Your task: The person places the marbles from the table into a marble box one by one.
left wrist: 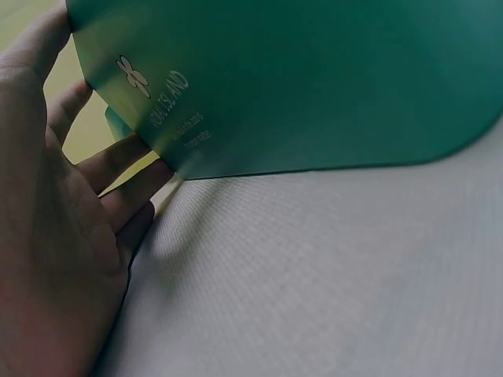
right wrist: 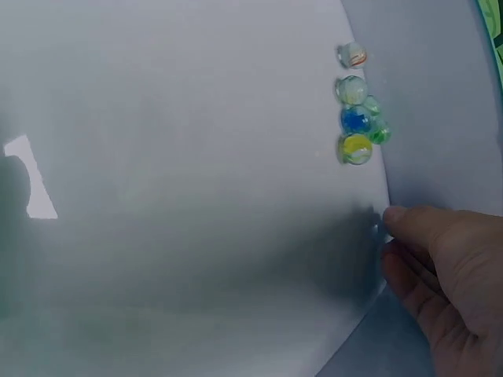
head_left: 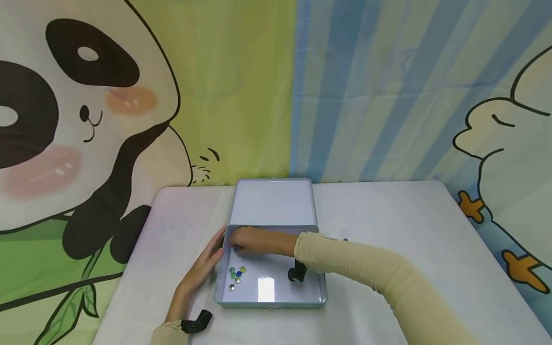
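box (head_left: pixel 297 293), one, lower centre of frame, lid raised; marbles (head_left: pixel 239 274) at its left. left hand (head_left: pixel 202 265): fingers extended, touching box. right hand (head_left: pixel 254 240): pinching single marble (head_left: pixel 235 248), box's upper left.

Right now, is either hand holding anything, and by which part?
The left hand only touches the box from outside. Whether the right hand pinches the bluish marble at its fingertips cannot be told.
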A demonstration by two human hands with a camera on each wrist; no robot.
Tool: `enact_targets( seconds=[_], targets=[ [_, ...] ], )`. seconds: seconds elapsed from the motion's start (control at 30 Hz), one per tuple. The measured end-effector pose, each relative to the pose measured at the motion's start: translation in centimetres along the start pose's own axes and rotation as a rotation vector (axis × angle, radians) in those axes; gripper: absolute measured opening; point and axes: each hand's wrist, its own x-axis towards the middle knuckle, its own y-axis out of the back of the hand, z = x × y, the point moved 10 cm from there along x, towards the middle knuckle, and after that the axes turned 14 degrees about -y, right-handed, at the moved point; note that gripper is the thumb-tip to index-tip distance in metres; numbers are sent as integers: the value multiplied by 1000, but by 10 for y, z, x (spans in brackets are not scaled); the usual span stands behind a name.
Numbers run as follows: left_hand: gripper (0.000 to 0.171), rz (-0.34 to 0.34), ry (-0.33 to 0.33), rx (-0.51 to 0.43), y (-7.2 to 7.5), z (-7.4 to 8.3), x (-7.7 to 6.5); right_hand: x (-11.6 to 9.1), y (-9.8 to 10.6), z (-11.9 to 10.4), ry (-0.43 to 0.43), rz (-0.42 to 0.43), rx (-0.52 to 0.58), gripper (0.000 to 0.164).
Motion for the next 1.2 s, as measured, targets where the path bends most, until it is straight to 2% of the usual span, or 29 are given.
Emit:
enact_targets(
  seconds=[0.13,0.33,0.47,0.57,0.7,0.8,0.87,0.93,1.03,1.1,1.2],
  targets=[
    [57,-9,4,2,0,-1,0,5,-8,3,-15,-4,-5,12],
    [58,-1,1,-6,1,0,1,6,-9,4,-36,7,-9,12],
    [58,2,-3,-18,-1,-1,1,0,-5,4,-52,13,-38,18],
    [58,-2,-13,-25,-3,0,2,-13,3,5,-56,14,-52,25],
    [58,3,-19,-14,0,2,2,-44,20,12,-28,2,15,32],
    [59,-4,-15,12,-4,1,7,-83,37,26,3,25,65,30],
    [59,-7,-18,22,-5,0,9,-109,52,34,37,106,60,26],
    [59,-18,-22,27,-6,-2,11,-134,68,44,62,229,42,23],
    [60,-22,-36,26,-3,-2,10,-164,87,63,39,405,57,21],
    [60,-18,-34,47,0,-3,7,-178,96,79,-8,465,101,21],
    [60,-11,-53,56,1,-3,6,-199,101,104,-111,487,162,21]
  ],
)
